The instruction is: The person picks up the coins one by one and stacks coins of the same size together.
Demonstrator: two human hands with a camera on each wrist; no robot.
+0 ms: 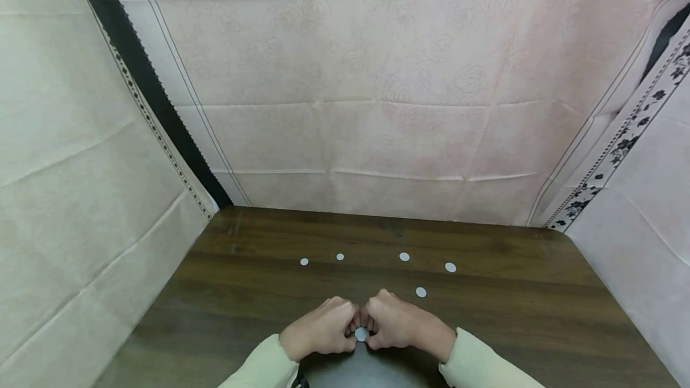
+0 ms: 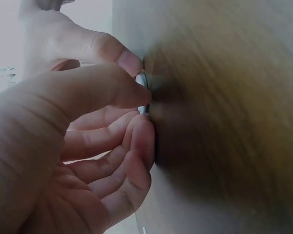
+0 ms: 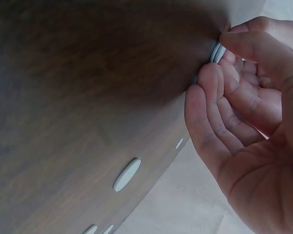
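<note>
Near the front of the wooden table, both hands meet around a small white disc (image 1: 362,334). My left hand (image 1: 327,328) pinches its left side with curled fingers and thumb. From the right, my right hand (image 1: 400,325) grips the opposite side the same way. In the right wrist view two thin rims show at the white disc (image 3: 217,52), like one disc lying on another, close to the tabletop. Fingers of the left hand (image 2: 97,141) hide much of the disc (image 2: 142,80) in the left wrist view.
Several more white discs lie apart on the wooden table (image 1: 242,304): a disc (image 1: 421,292) just beyond the right hand, a disc (image 1: 450,267) farther right, and others toward the back, such as the disc (image 1: 304,261). Pale cloth (image 1: 388,106) hangs behind the table.
</note>
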